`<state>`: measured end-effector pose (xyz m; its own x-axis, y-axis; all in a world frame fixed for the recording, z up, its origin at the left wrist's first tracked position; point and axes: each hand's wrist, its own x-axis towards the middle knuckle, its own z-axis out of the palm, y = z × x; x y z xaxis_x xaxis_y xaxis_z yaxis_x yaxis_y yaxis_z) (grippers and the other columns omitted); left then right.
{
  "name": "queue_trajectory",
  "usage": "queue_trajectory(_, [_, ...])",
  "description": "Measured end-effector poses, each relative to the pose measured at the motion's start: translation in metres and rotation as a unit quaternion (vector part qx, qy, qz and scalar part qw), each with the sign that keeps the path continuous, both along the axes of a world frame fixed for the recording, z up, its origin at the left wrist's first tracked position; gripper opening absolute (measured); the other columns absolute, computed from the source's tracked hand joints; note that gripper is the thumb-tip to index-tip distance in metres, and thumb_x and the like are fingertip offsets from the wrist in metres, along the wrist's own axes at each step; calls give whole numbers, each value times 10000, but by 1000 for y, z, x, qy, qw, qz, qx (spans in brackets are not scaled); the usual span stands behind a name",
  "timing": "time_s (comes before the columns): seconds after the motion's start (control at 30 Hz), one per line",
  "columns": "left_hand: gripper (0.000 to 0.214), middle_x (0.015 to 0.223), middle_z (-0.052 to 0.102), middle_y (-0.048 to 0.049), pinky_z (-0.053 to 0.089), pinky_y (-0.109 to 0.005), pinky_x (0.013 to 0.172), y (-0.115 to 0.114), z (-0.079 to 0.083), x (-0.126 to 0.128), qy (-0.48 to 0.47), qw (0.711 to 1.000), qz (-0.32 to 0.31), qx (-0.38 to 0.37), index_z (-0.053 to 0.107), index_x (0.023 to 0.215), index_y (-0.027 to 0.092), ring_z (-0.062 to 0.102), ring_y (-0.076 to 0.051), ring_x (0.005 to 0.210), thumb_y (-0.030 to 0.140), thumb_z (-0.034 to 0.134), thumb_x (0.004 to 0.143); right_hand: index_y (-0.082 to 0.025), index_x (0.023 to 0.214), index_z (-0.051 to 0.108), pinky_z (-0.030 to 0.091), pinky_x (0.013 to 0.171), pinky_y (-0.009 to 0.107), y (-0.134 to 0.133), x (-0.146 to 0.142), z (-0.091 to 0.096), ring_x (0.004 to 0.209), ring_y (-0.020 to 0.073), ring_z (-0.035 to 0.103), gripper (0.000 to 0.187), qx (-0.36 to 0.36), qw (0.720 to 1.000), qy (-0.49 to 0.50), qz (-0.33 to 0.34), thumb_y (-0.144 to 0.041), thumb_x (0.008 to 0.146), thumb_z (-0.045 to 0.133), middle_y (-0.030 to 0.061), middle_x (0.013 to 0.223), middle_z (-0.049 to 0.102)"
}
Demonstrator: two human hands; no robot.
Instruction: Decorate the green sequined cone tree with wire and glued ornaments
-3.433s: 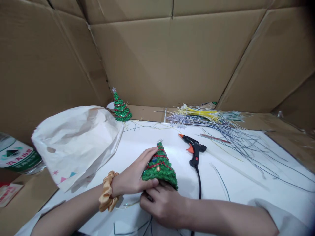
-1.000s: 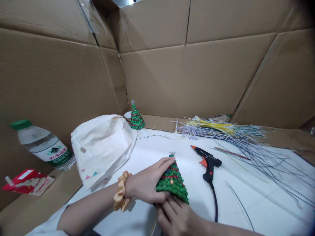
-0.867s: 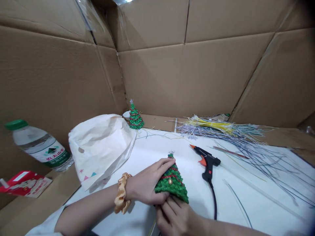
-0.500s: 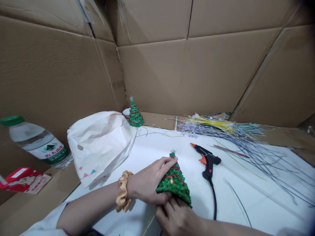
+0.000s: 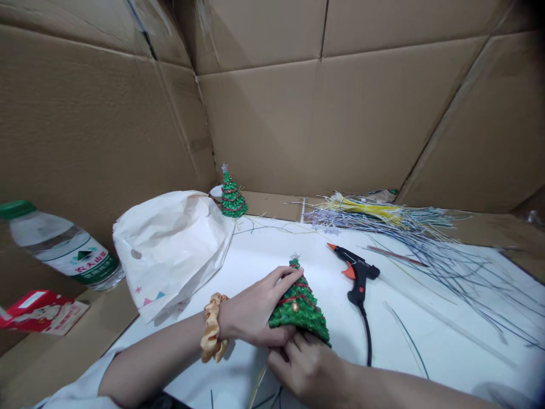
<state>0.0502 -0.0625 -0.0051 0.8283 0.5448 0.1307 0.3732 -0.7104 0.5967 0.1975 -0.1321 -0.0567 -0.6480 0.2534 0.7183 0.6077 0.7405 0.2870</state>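
One small green tree (image 5: 303,315) tilts in the head view, low in the middle, above the white surface (image 5: 272,247). The left hand (image 5: 255,311) is half closed around its left side, fingers on the upper slope and thumb by the bottom rim. The right hand (image 5: 309,363) is curled against the underside; its fingertips are hidden, so whether they pinch anything cannot be told. A black glue gun (image 5: 360,274) lies to the right, near but apart from both hands.

Ruffled satiny gold scrunchie (image 5: 214,328) rings L wrist (image 5: 230,319), w/ loose pale sleeve (image 5: 87,379) farther up, prob. white.
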Motion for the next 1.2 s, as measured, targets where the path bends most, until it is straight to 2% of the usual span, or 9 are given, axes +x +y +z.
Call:
queue_trajectory(0.27, [1000,1443,176,-130,248,-395,1112,1,-1,-4,4,1000,10,-9,52,1428,170,249,-290,1328,268,640,624,-153,771,546,362,584,281,2,-2,-5,541,159,555,270,9,999,29,17,-76,846,298,57,587,610])
queue_trajectory(0.43, [985,1440,197,-134,269,-389,1104,0,2,-4,22,1000,16,-15,65,1429,171,266,-288,1321,316,647,648,-165,786,542,337,562,287,0,-3,-8,536,161,542,277,8,999,53,0,-72,840,287,55,586,606])
queue_trajectory(0.7, [976,1422,222,-135,309,-428,1076,1,-1,-2,12,999,43,-19,82,1427,193,325,-312,1284,301,643,635,-160,799,492,331,550,273,2,1,-5,540,153,510,150,-67,998,-12,1,-107,845,360,52,612,587])
queue_trajectory(0.97, [979,1389,282,-156,289,-420,1085,2,0,2,1,999,46,-11,103,1415,141,332,-301,1276,260,636,603,-170,753,487,294,526,284,1,1,-2,506,150,479,298,-55,998,-8,-18,-37,864,244,33,560,550])
queue_trajectory(1.2, [963,1406,261,-136,300,-408,1084,3,1,0,8,999,37,0,105,1422,164,336,-303,1281,304,626,624,-183,750,464,308,527,268,1,3,-2,507,138,487,165,-62,998,-27,-18,-113,865,369,12,560,553])
